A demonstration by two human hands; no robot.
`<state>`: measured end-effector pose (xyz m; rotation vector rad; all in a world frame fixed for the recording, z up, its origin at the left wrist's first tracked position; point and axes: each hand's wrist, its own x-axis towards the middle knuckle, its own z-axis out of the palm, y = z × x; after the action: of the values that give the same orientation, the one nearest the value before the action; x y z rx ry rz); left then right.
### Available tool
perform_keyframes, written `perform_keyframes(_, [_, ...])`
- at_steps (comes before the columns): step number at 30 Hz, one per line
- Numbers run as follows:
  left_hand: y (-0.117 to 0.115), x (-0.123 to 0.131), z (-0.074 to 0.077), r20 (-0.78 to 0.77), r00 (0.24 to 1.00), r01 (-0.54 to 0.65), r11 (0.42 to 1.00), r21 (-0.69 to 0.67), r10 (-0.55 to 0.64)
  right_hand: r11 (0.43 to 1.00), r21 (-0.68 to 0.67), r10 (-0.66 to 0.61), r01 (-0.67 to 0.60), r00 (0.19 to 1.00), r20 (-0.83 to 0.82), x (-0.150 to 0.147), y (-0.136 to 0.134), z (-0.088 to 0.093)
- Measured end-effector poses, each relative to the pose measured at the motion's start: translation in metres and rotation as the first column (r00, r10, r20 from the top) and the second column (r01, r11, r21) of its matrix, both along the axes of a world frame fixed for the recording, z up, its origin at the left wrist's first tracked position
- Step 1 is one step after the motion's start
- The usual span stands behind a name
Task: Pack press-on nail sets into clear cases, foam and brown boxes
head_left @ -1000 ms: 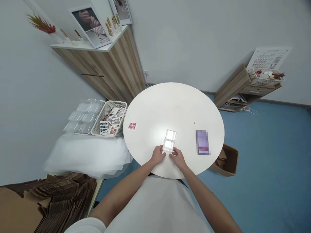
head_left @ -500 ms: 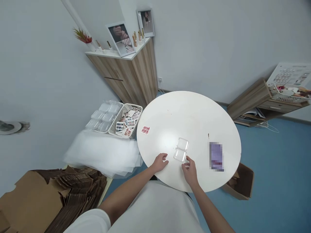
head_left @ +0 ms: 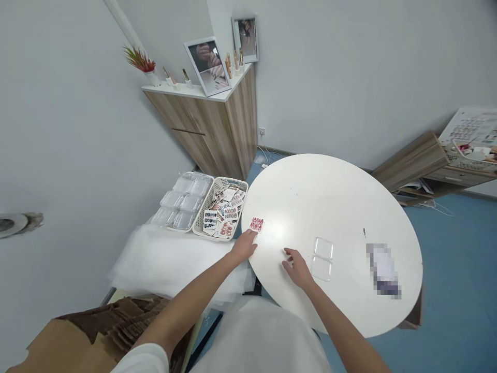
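A small white card with rows of red false nails (head_left: 256, 224) lies near the left edge of the round white table. My left hand (head_left: 244, 245) reaches to its lower edge, fingers stretched out and thumb apart; whether the fingertips touch the card I cannot tell. Above the table my right hand (head_left: 298, 268) is open and holds nothing. Just right of it, a clear hinged plastic case (head_left: 322, 259) lies flat with both halves unfolded.
Left of the table (head_left: 330, 191), a white basket (head_left: 199, 226) holds many nail cards. Beside it stands a tray of clear cases (head_left: 186, 199), above translucent sheets (head_left: 166, 259) and folded cardboard (head_left: 73, 331). A blurred-out object (head_left: 383, 269) lies on the table's right side.
My left hand has moved left and forward to the nail card. My right hand has moved left, away from the clear case. The view has turned left.
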<state>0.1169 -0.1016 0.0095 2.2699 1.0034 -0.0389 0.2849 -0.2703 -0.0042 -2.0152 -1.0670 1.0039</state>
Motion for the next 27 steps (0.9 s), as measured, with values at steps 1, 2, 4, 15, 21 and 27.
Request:
perform_keyframes(1, [0.012,0.0,0.0,-0.019,1.0,0.018,1.0,0.02,-0.017,0.999,-0.012,0.03,-0.03,0.999,0.034,-0.003,0.014,-0.003])
perform_keyframes(2, [0.024,0.002,0.0,-0.042,0.998,0.041,0.999,0.034,-0.039,0.998,-0.02,0.055,-0.054,0.996,0.069,-0.006,0.027,-0.005])
perform_keyframes(4, [0.043,0.007,-0.001,-0.093,0.994,0.064,0.997,0.047,-0.059,0.996,-0.035,0.09,-0.086,0.987,0.135,-0.01,0.05,-0.01])
perform_keyframes(15, [0.075,0.031,-0.017,-0.294,0.951,0.098,0.995,-0.015,-0.098,0.997,-0.079,0.041,-0.018,0.954,0.298,-0.032,0.129,-0.031])
perform_keyframes(21, [0.071,0.025,-0.024,-0.196,0.979,0.051,0.998,-0.047,-0.059,0.993,-0.117,0.029,0.013,0.936,0.352,-0.038,0.136,-0.031])
perform_keyframes(27, [0.06,0.017,-0.027,-0.091,0.996,0.004,0.999,-0.037,-0.008,0.994,-0.1,0.002,0.032,0.945,0.326,-0.043,0.133,-0.029])
